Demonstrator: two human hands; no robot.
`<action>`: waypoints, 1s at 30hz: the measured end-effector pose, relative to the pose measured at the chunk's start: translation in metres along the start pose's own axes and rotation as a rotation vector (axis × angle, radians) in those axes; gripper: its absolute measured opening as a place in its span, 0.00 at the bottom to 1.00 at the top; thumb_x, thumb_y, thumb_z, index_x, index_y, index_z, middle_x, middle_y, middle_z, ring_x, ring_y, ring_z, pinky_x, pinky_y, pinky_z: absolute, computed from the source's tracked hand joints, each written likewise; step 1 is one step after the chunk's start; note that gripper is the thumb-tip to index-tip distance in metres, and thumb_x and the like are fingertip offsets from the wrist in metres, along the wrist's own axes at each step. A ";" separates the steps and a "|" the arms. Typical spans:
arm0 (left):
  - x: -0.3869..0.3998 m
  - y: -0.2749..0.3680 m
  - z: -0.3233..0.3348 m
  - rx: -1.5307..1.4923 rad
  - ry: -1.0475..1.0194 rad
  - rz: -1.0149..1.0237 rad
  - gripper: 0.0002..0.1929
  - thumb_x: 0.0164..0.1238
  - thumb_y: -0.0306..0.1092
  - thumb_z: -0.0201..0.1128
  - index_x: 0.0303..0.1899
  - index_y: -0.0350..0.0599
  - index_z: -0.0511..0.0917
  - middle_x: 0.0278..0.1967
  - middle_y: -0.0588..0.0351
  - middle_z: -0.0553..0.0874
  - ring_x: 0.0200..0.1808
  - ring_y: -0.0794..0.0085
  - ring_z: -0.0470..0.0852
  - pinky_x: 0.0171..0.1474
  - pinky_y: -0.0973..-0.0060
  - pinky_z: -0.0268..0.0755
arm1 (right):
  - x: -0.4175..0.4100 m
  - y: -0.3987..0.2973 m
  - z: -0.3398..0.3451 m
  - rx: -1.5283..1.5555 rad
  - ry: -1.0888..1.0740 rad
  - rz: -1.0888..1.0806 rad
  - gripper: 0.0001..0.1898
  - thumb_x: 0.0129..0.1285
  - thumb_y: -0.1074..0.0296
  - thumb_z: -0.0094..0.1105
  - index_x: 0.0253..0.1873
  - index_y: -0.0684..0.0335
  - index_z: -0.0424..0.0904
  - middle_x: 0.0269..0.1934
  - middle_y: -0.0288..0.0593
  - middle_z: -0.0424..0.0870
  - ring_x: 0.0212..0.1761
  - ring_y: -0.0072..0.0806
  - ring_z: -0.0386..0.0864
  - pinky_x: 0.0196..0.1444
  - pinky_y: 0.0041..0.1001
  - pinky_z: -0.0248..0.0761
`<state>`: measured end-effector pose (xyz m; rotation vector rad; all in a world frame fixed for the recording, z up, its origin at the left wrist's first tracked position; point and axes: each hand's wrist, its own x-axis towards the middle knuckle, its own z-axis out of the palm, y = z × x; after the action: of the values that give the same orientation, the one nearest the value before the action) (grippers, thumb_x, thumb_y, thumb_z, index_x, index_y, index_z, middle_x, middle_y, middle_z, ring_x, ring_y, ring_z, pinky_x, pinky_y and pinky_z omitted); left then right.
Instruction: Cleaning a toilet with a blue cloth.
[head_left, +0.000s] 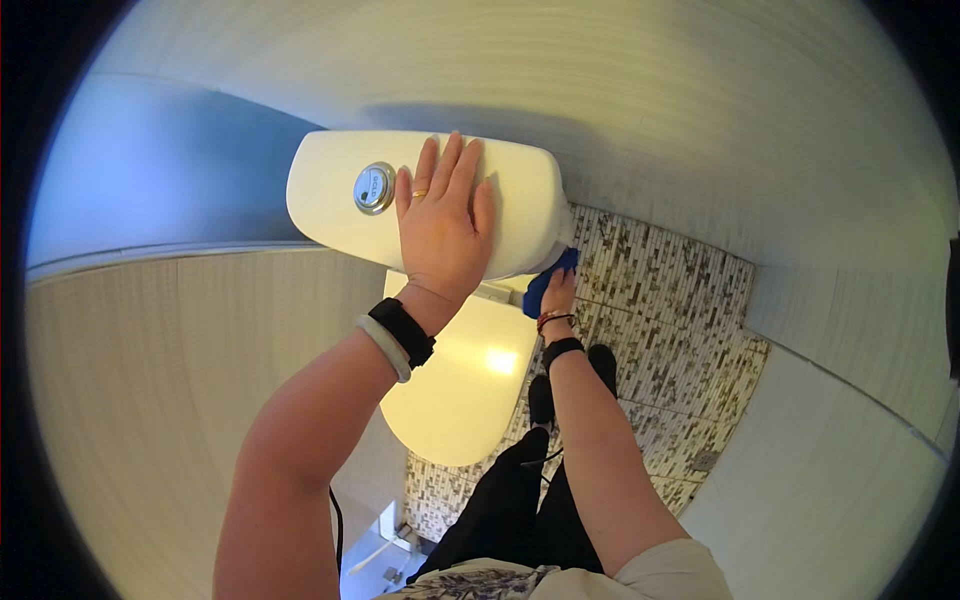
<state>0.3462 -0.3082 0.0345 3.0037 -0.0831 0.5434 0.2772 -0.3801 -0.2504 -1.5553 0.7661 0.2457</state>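
Observation:
My left hand (446, 232) lies palm down on the white lid of a toilet cistern (520, 206), its fingers a little apart and holding nothing. Just left of the fingers is a round chrome flush button (373, 188). Lower down, my right hand (558, 295) grips a blue cloth (535, 295). That cloth is against the right side of the toilet, under the cistern's edge, and part of it is hidden. Below the cistern, the toilet seat lid (450, 405) is down, partly covered by my left forearm.
A pale wall (675, 112) rises behind the cistern, and a beige panelled wall (187, 337) stands to the left. Mosaic-patterned floor tiles (652, 285) with a small drain (705, 460) lie to the right. My feet in dark shoes (541, 400) stand beside the toilet.

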 end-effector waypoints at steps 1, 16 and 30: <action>0.002 0.006 0.001 -0.014 0.012 -0.016 0.19 0.69 0.39 0.47 0.59 0.48 0.72 0.61 0.51 0.74 0.67 0.56 0.64 0.68 0.53 0.48 | 0.006 0.010 -0.004 -0.018 0.002 -0.017 0.28 0.67 0.53 0.48 0.61 0.73 0.67 0.57 0.65 0.71 0.59 0.57 0.68 0.62 0.45 0.62; -0.030 -0.004 0.003 -0.503 0.220 -0.106 0.14 0.64 0.29 0.52 0.50 0.41 0.75 0.54 0.46 0.78 0.61 0.52 0.71 0.66 0.55 0.56 | -0.001 0.023 0.003 -0.684 -0.549 -0.511 0.19 0.66 0.59 0.49 0.51 0.69 0.76 0.51 0.56 0.78 0.54 0.48 0.74 0.55 0.42 0.66; -0.390 -0.039 0.085 -0.093 -0.691 -0.878 0.36 0.63 0.36 0.56 0.71 0.49 0.49 0.71 0.44 0.49 0.73 0.48 0.44 0.68 0.43 0.44 | -0.011 0.000 0.074 -1.163 -0.592 -0.717 0.18 0.65 0.66 0.52 0.57 0.67 0.72 0.53 0.55 0.77 0.54 0.47 0.74 0.56 0.41 0.68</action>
<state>0.0135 -0.2627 -0.1854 2.5916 1.0475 -0.5496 0.2896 -0.3066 -0.2552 -2.5263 -0.5630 0.6356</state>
